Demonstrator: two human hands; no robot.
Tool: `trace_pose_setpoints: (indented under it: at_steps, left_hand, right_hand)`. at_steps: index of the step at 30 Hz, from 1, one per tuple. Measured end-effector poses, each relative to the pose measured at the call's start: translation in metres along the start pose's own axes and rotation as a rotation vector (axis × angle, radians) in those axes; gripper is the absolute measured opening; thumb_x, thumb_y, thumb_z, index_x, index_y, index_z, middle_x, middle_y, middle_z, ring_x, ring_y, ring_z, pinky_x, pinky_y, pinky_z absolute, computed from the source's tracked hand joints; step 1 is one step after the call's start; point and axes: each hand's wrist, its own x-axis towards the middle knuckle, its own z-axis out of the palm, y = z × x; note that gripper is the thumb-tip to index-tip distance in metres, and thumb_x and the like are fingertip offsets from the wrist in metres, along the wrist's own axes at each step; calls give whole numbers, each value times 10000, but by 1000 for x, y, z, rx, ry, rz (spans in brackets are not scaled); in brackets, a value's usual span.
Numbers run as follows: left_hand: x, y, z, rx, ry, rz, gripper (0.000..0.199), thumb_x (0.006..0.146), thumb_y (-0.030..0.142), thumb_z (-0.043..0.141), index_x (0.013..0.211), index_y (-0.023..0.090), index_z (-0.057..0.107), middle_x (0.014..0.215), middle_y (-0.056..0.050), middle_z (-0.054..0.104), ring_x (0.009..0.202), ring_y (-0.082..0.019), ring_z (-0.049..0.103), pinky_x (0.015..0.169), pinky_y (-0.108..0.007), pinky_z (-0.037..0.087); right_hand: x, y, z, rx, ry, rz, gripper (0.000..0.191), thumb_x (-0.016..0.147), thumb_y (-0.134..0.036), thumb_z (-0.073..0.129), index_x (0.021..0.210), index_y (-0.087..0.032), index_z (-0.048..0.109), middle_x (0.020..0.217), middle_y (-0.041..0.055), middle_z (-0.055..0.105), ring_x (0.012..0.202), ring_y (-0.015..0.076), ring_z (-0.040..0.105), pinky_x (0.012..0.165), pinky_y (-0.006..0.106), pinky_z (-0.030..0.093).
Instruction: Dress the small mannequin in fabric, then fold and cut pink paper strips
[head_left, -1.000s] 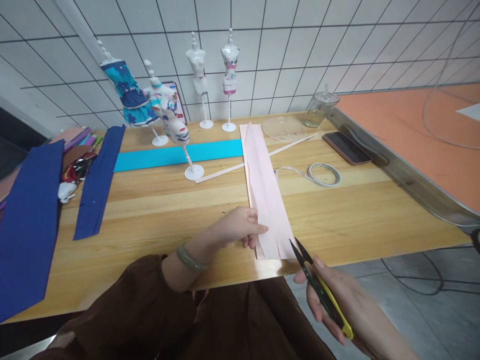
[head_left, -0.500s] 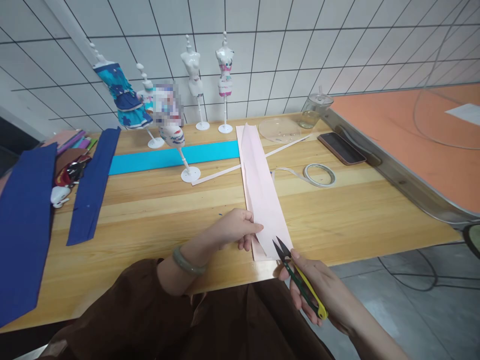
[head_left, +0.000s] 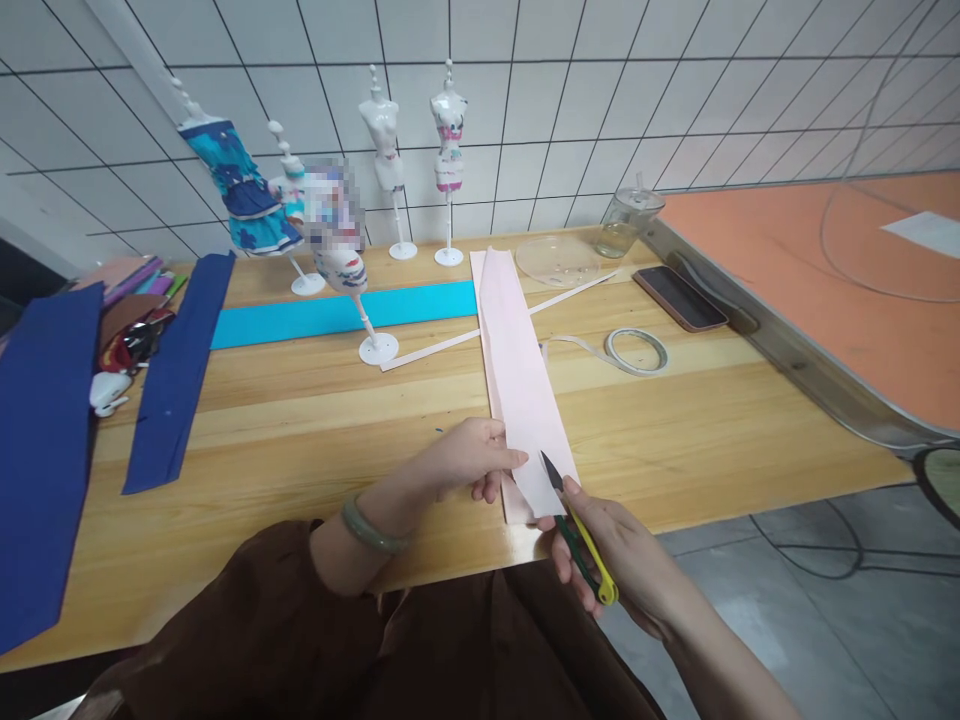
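Note:
A long pale pink fabric strip (head_left: pixel 526 390) lies folded lengthwise on the wooden table, running from the front edge toward the wall. My left hand (head_left: pixel 480 455) pinches its left edge near the front end, lifting the upper layer slightly. In my right hand (head_left: pixel 607 535) are thread snips (head_left: pixel 589 550) with green and yellow handles. One dark blade lies over the pink fabric; the other is hidden under the upper layer. A bright blue strip (head_left: pixel 300 318) and a narrow pale strip (head_left: pixel 427 350) extend left from the pink one.
Small white dress forms (head_left: pixel 386 150) stand at the back left. Dark blue fabric pieces (head_left: pixel 176 380) lie on the left. To the right are a tape roll (head_left: pixel 636 352), a phone (head_left: pixel 680 297), a lidded cup (head_left: pixel 628 222) and a clear plastic disc (head_left: pixel 559 260).
My right hand has moved left and slightly up, sliding one blade of the snips beneath the upper pink layer. My left hand keeps its pinch on the edge.

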Motion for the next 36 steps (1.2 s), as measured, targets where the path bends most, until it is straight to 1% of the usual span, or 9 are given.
trace_pose_setpoints:
  at_steps: [4,6,13,19,23,28,36]
  left_hand:
    - [-2,4,1,-16,-8,-2,163,770,292,555,772,147,480,377,49,505,291,-68,420,319,-153,288]
    - [-2,5,2,-23,-7,-5,162,769,286,559,753,150,472,377,48,505,290,-67,418,324,-154,292]
    - [0,1,1,-38,10,-17,177,770,295,573,734,145,484,376,52,496,297,-65,432,325,-151,282]
    - [0,2,1,-61,4,-21,127,784,257,566,764,147,506,374,66,489,292,-62,432,315,-145,288]
    - [-1,4,2,-41,4,-30,136,787,264,565,776,138,516,370,58,495,295,-60,426,317,-143,284]
    - [0,2,1,-37,8,-26,169,781,289,573,759,135,508,374,55,495,300,-61,428,323,-148,287]
    - [-1,5,2,-66,10,-36,134,778,263,570,775,138,523,394,66,495,292,-58,437,313,-151,274]
  right_hand:
    - [3,-2,0,-68,21,1,665,803,-675,330,518,-118,557,411,33,528,277,85,458,298,185,329]
    - [3,-2,0,-89,13,3,702,795,-692,317,471,-115,551,391,37,513,278,82,455,305,184,325]
    - [3,-5,5,-76,33,-1,695,762,-717,346,461,-128,556,338,21,479,269,84,440,304,183,322]
    - [2,-3,4,-87,36,11,699,756,-720,349,444,-130,556,307,24,457,252,88,420,286,186,312]
    - [2,-1,3,-54,35,4,681,752,-713,375,445,-131,550,341,22,472,268,89,434,285,188,323]
    - [5,-2,3,-52,31,5,694,757,-718,358,464,-122,563,412,38,524,280,83,440,294,196,339]
    - [7,-2,5,-59,49,-19,680,776,-695,355,452,-129,547,407,32,520,272,73,415,290,191,319]
